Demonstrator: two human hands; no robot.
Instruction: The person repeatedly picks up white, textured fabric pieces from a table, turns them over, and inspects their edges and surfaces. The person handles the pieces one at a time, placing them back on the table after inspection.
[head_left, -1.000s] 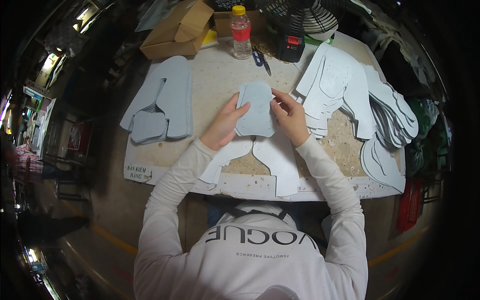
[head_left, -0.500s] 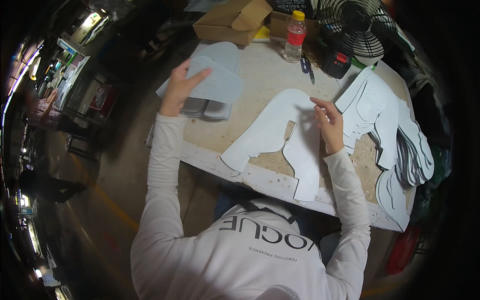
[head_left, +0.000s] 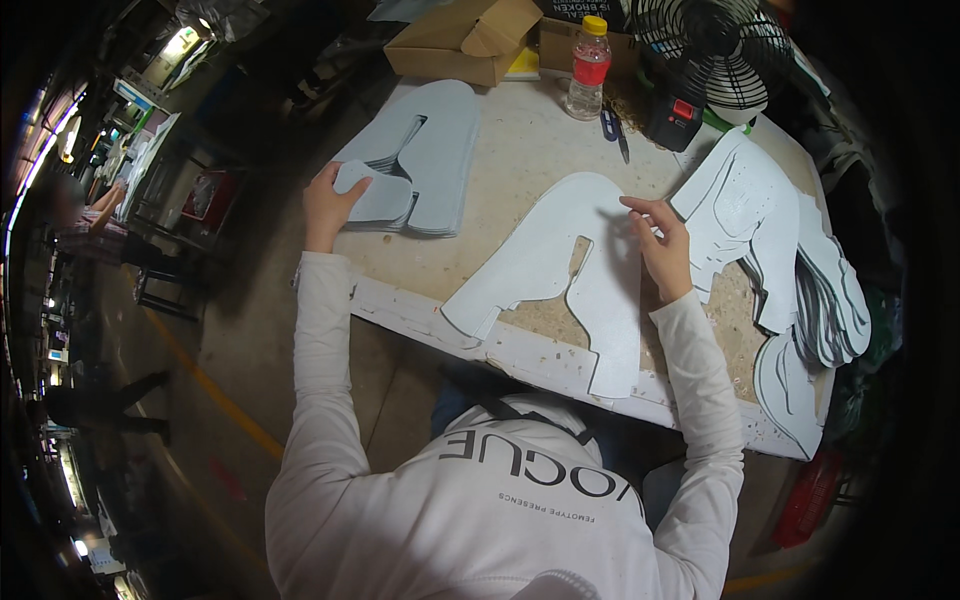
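Note:
My left hand is at the lower left of a stack of pale grey, arch-shaped cut pieces. Its thumb lies over a rounded pale flap, with the fingers around the outer edge. Whether that flap belongs to the top piece or is separate, I cannot tell. At the table's middle lies a single arch-shaped pale piece with a narrow slot. My right hand hovers at this piece's right edge, fingers loosely apart and holding nothing.
More layered pale pieces spread over the table's right side. Toward the back stand a cardboard box, a yellow-capped bottle, a cutter, a black and red battery pack and a fan. Scraps litter the tabletop.
My left hand has moved down and slightly left. The pale piece it held raised over the left stack now lies lower, baring the stack's slotted outline. My right hand has barely moved.

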